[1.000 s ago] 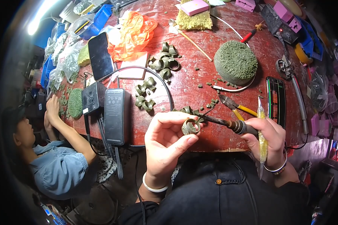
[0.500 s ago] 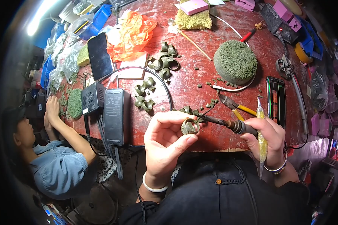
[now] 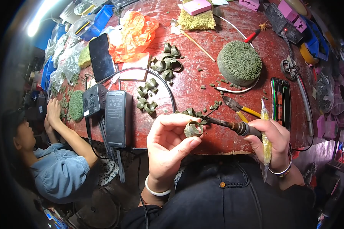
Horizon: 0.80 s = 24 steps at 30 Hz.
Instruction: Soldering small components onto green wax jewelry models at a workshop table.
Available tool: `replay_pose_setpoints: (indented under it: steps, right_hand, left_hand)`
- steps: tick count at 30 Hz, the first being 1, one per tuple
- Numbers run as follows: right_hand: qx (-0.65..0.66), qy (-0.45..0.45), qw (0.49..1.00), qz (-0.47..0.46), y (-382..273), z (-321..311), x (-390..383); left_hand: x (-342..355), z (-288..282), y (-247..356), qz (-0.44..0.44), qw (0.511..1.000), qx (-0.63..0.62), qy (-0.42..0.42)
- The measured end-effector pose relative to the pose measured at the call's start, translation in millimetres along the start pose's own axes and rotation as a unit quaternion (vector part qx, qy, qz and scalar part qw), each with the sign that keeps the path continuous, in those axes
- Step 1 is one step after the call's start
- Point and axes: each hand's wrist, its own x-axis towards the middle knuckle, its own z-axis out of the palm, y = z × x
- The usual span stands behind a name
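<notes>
Between the thumb and fingers of my left hand [image 3: 165,139] is a small olive-green ring [image 3: 192,129] with a carved band. My right hand [image 3: 276,143] grips the dark handle of a soldering iron [image 3: 237,127], whose thin tip reaches the right side of the ring; exact contact is too small to make out. A slim tool wrapped in yellow [image 3: 266,143] stands upright in the same right hand, pointed at its ends. Just beyond my hands lie pliers with yellow handles [image 3: 240,108] and small green pieces [image 3: 214,105]. More green rings [image 3: 166,63] sit in a cluster farther left.
A round green block [image 3: 240,63] and a lit phone [image 3: 281,101] are on the right of the red table [image 3: 195,87]. Black power boxes [image 3: 119,118], a cable and orange plastic [image 3: 135,34] occupy the left. Another person [image 3: 61,168] works at the left edge.
</notes>
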Motion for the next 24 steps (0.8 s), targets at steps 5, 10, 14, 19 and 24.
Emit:
replay_pose_setpoints:
  steps: [5, 10, 14, 19, 24]
  right_hand:
    - [-0.003, 0.001, 1.000, -0.002, -1.2, 1.0, 1.7]
    - [-0.002, 0.001, 1.000, 0.002, 0.6, 1.5, 0.8]
    - [-0.001, 0.002, 1.000, -0.001, -0.2, 1.7, 1.1]
    - [-0.002, 0.012, 1.000, 0.000, 0.8, 1.6, -0.2]
    - [-0.002, 0.007, 1.000, 0.000, -1.0, 1.6, 0.6]
  left_hand:
    - [0.0, -0.2, 0.2, 0.000, 1.000, -0.005, 0.005]
    - [1.0, -0.4, -0.9, -0.004, 1.000, -0.002, 0.002]
    - [-0.1, -0.5, 0.0, -0.005, 1.000, -0.002, 0.004]
    - [0.0, -0.7, -0.5, -0.012, 1.000, 0.001, 0.010]
    - [-0.9, -0.8, 0.8, -0.015, 1.000, 0.003, 0.014]
